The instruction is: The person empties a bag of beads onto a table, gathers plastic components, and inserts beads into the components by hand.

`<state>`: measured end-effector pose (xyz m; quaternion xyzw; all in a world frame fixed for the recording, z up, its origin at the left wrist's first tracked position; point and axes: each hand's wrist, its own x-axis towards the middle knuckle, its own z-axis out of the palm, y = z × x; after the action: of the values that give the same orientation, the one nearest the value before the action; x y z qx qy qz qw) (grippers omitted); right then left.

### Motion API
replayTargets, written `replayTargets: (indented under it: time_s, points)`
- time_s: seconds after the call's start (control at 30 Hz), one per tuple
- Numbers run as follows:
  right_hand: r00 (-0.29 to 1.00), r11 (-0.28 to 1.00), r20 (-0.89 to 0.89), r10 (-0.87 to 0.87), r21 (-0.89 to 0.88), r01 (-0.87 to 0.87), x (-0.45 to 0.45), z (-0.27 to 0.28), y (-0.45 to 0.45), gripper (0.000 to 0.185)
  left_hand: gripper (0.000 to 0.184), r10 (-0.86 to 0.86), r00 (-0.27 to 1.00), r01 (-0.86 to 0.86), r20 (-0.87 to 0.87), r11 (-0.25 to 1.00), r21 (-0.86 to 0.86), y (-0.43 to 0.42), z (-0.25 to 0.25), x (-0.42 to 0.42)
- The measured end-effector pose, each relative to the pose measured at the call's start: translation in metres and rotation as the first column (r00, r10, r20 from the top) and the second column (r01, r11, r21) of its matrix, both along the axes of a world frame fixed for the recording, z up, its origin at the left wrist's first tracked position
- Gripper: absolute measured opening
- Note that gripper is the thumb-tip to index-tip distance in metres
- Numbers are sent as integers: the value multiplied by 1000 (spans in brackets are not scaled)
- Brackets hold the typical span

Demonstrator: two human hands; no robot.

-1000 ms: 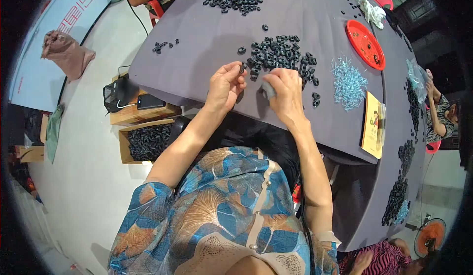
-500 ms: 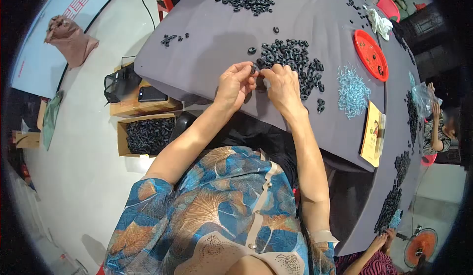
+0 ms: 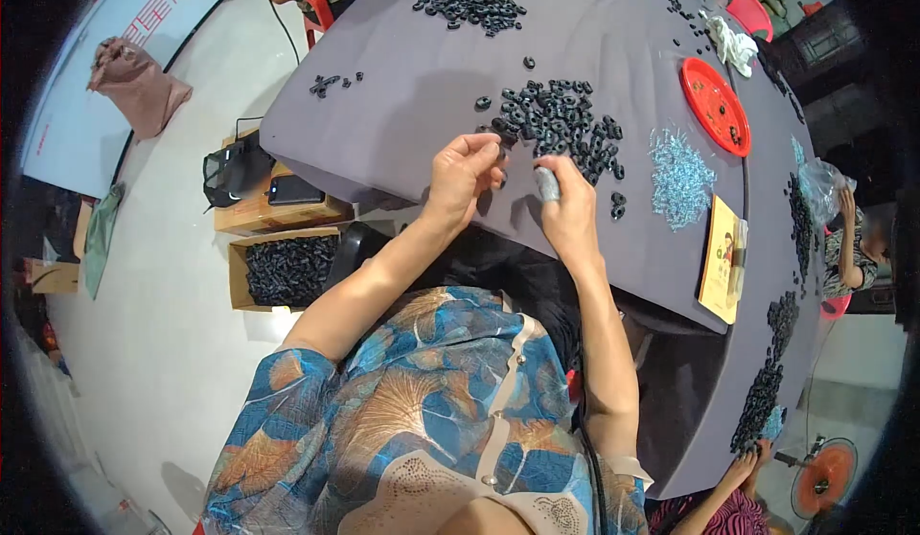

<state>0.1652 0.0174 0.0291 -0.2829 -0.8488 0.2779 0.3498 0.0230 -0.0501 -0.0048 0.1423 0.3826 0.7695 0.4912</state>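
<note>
L hand [image 3: 465,181] pinched on blk pc [image 3: 504,138], R hand [image 3: 571,214] curled, hold unclear — blk pile [image 3: 556,118] close, red tray [image 3: 704,90] farther

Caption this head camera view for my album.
Left hand and right hand working beside heaped small black parts on a grey tablecloth.

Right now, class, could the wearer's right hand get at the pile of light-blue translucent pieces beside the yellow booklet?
Probably yes: the right hand is close to the light-blue pile, and only a few small black pieces lie low between them on the tablecloth.
</note>
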Motion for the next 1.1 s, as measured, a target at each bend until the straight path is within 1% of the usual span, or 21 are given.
replayTargets:
  time_s: [0.03, 0.07, 0.1, 0.13, 0.17, 0.27, 0.37, 0.47, 0.5, 0.6, 0.7, 0.8, 0.93, 1.0, 1.1]
  points:
    - [1000, 998, -18, -22, -62, 21, 9, -3, -3, 30, 15, -20, 999, 20, -24, 1000, 4, -1, 3, 7]
    - [995, 947, -99, -22, -320, -11, 16, -3, -7, 26, 16, -42, 998, 43, -50, 999, 6, -3, 5, 15]
    - [983, 831, -180, -43, -552, -64, 23, -2, -10, 22, 16, -65, 995, 65, -75, 998, 7, -3, 6, 22]
    - [963, 659, -254, -84, -739, -137, 29, -2, -13, 19, 16, -83, 994, 83, -70, 997, 1, -4, 6, 29]
    - [947, 604, -300, -115, -778, -173, 33, -5, -15, 18, 16, -102, 993, 102, -65, 995, -5, -4, 5, 35]
    - [929, 580, -346, -132, -787, -211, 43, -11, -21, 19, 15, -133, 990, 133, -51, 991, -17, -4, 0, 43]
    - [936, 626, -329, -122, -757, -185, 44, -16, -23, 34, 15, -151, 986, 149, -74, 988, -32, -5, 0, 46]
    - [945, 702, -316, -80, -691, -172, 41, -14, -26, 37, 15, -163, 980, 159, -113, 986, -40, -4, 1, 46]
    - [956, 694, -280, -83, -705, -146, 41, -13, -27, 38, 15, -164, 978, 160, -126, 986, -42, -4, 0, 46]
    - [963, 757, -265, -49, -638, -138, 41, -13, -29, 38, 16, -162, 968, 154, -193, 986, -55, -3, -1, 46]
    - [961, 766, -270, -67, -631, -124, 40, -11, -30, 38, 16, -164, 955, 156, -247, 986, -53, -3, -4, 47]
    - [975, 778, -210, -75, -624, -74, 40, -6, -31, 39, 16, -164, 942, 157, -293, 986, -48, -3, -5, 48]
    - [968, 788, -232, -98, -611, -67, 40, -12, -29, 32, 16, -172, 924, 161, -342, 985, -59, -4, -4, 50]
    - [962, 796, -249, -109, -601, -66, 39, -13, -30, 28, 16, -174, 924, 163, -339, 985, -60, -4, -3, 50]
    - [970, 802, -202, -132, -598, -15, 40, -16, -29, 23, 15, -163, 921, 158, -353, 987, -43, -5, -4, 50]
